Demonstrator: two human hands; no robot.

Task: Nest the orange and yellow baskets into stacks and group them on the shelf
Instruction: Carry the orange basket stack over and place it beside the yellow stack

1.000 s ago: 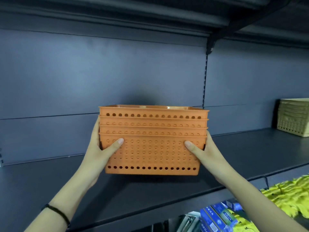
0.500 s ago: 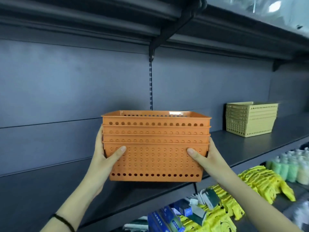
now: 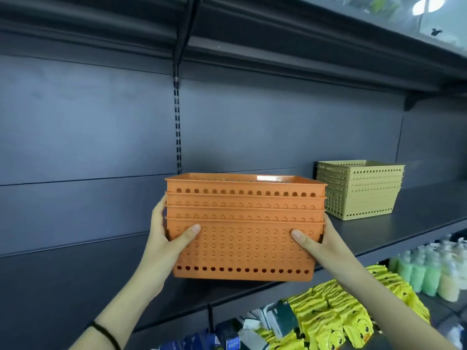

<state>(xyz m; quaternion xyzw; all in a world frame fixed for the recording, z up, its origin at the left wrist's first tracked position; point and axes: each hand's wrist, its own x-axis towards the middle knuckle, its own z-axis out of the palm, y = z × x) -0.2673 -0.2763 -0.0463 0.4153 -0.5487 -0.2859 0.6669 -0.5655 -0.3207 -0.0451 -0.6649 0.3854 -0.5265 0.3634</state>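
Nearest, the left hand (image 3: 161, 238) and right hand (image 3: 319, 245) clasp the ends of the orange basket stack (image 3: 243, 229), thumbs across its front, above the dark shelf (image 3: 417, 226). Farther back at two o'clock, the yellow basket stack (image 3: 360, 189) sits on that shelf.

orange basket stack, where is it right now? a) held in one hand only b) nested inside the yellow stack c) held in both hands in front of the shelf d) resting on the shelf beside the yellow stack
c: the orange basket stack is gripped at its ends by the left hand and the right hand, apart from the yellow stack that sits on the shelf.
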